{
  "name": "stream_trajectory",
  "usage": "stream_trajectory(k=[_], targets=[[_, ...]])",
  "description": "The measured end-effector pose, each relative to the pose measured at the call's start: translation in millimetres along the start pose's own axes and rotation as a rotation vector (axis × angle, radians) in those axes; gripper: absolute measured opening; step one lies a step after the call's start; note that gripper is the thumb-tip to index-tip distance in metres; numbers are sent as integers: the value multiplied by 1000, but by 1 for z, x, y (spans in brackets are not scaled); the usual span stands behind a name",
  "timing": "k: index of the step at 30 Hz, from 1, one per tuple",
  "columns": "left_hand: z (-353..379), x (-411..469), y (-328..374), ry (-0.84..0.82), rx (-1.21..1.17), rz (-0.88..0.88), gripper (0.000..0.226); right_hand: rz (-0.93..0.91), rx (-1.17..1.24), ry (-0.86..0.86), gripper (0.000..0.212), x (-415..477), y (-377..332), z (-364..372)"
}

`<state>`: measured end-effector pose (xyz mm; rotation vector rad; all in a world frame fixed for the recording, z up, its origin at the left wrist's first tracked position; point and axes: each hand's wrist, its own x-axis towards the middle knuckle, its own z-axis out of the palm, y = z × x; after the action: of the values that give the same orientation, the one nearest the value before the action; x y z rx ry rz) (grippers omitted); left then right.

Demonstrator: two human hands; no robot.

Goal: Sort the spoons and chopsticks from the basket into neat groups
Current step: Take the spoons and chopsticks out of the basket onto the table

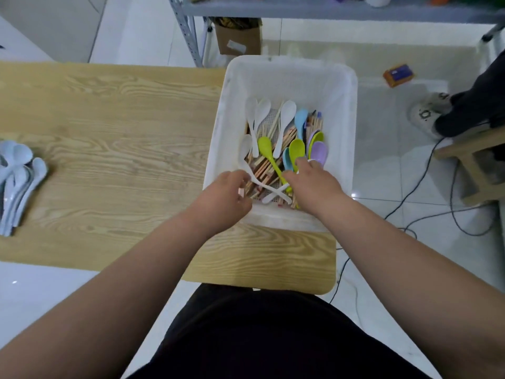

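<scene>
Basket (287,77) — spoons (265,146), chopsticks (317,123) inside.

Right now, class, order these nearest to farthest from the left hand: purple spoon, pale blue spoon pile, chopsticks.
1. Chopsticks, by the left hand in the basket.
2. Purple spoon, basket's right side.
3. Pale blue spoon pile, table's far left edge.

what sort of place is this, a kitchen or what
Likely a workroom or storeroom, not a kitchen: a metal shelving rack with a cardboard box under it, loose cables across the tiled floor, and a plain wooden table.
</scene>
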<state>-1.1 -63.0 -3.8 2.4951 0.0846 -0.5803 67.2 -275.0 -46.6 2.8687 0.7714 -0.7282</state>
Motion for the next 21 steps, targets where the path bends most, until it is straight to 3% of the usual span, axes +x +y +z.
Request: stream_trajectory(k=[2, 6, 9, 15, 17, 21], targets=[[0, 36, 2, 26, 170, 44, 49, -55, -68, 20, 39, 9, 2, 7], [9, 94, 6, -43, 669, 110, 34, -88, -75, 69, 29, 18, 5, 14], [22, 109, 3, -105, 764, 78, 32, -69, -67, 75, 28, 19, 6, 15], [25, 98, -3, -56, 521, 58, 31, 3, 55, 198, 30, -3, 9, 13], [15, 88, -7, 19, 236, 42, 22, 19, 84, 250, 28, -12, 10, 9], [-13, 54, -12, 109, -385, -28, 28, 63, 201, 397, 19, -27, 8, 0]])
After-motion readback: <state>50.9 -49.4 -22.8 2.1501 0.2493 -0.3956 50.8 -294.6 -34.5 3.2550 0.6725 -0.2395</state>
